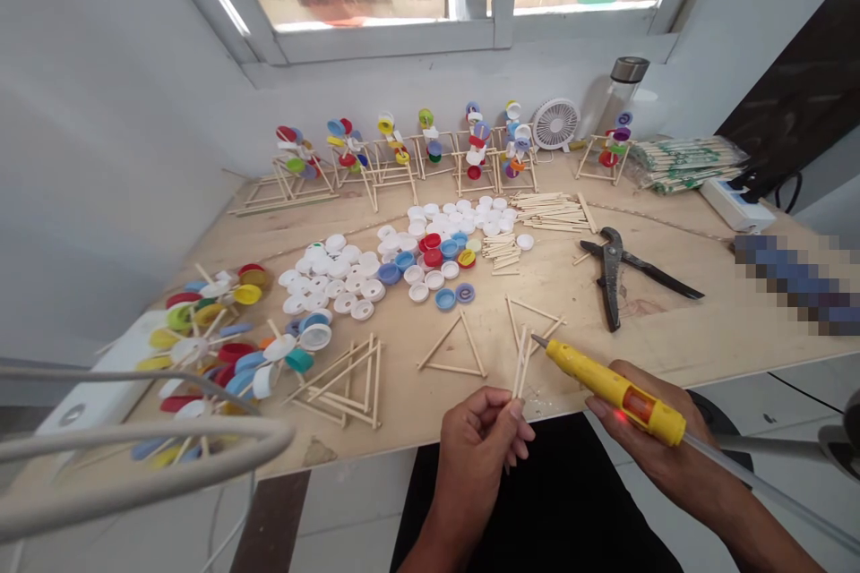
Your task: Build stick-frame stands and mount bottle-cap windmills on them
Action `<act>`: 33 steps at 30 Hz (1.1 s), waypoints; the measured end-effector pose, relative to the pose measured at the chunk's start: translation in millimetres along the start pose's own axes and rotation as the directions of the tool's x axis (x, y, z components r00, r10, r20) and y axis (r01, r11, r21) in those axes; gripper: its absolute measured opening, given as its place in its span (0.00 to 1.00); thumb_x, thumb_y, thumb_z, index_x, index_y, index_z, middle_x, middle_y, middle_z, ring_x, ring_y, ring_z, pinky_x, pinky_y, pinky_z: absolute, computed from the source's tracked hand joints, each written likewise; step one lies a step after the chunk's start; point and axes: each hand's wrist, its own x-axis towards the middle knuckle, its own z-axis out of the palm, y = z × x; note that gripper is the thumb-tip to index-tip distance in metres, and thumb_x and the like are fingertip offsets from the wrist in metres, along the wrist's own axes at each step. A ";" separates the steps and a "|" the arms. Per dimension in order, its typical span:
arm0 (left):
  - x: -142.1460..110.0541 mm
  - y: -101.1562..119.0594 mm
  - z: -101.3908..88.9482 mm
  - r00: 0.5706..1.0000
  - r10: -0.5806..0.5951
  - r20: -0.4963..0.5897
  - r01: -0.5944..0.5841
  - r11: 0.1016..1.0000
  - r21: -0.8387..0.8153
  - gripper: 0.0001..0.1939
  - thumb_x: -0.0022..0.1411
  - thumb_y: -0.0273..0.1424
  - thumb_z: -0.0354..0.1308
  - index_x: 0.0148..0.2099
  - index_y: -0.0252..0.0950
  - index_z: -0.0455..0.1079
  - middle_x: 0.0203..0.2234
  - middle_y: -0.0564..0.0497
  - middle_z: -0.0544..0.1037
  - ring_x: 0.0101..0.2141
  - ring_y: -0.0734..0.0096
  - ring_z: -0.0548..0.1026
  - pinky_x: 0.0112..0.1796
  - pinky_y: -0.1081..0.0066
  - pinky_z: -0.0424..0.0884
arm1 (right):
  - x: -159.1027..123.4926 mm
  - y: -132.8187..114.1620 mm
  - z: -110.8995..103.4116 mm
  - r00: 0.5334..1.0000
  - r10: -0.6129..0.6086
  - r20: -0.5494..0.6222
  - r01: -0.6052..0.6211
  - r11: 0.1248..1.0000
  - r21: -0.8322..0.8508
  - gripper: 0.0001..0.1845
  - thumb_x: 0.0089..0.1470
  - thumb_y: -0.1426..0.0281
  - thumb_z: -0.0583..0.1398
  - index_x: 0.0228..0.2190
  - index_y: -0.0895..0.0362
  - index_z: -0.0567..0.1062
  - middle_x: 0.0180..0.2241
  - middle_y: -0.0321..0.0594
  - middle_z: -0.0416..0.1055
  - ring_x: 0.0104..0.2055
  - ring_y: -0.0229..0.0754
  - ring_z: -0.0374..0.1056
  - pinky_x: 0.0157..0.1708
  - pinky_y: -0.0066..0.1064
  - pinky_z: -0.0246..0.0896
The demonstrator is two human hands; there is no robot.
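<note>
Pinched in the fingers of my left hand [478,443] are wooden sticks [520,365], held upright near the table's front edge. My right hand [662,439] is closed around a yellow glue gun [597,380] with a red light on its body and a clear glue stick [745,470] at its rear. Its dark nozzle is close to the upper part of the sticks; whether they touch I cannot tell. Just behind lies a stick triangle [537,309], partly hidden by the held sticks. Another triangle [454,367] lies to the left, and several stacked triangles [356,385] are farther left.
White and coloured bottle caps [336,269] cover the middle. Cap wheels [202,340] lie at left, near a blurred grey cable [134,466]. Pliers [611,277], loose sticks [551,210] and a power strip [735,204] are at right. Stick stands [390,183] and a fan [556,124] line the back.
</note>
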 end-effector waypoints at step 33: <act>-3.2 6.0 2.2 1.000 -0.014 -0.014 0.013 0.999 -0.040 0.14 0.51 0.39 0.63 0.30 0.32 0.68 0.17 0.51 0.75 0.16 0.78 0.67 0.19 0.77 0.61 | 1.1 -6.1 -2.0 1.000 0.001 0.009 -0.001 1.000 0.008 0.16 0.56 0.60 0.56 0.22 0.53 0.61 0.18 0.29 0.60 0.19 0.32 0.56 0.18 0.24 0.54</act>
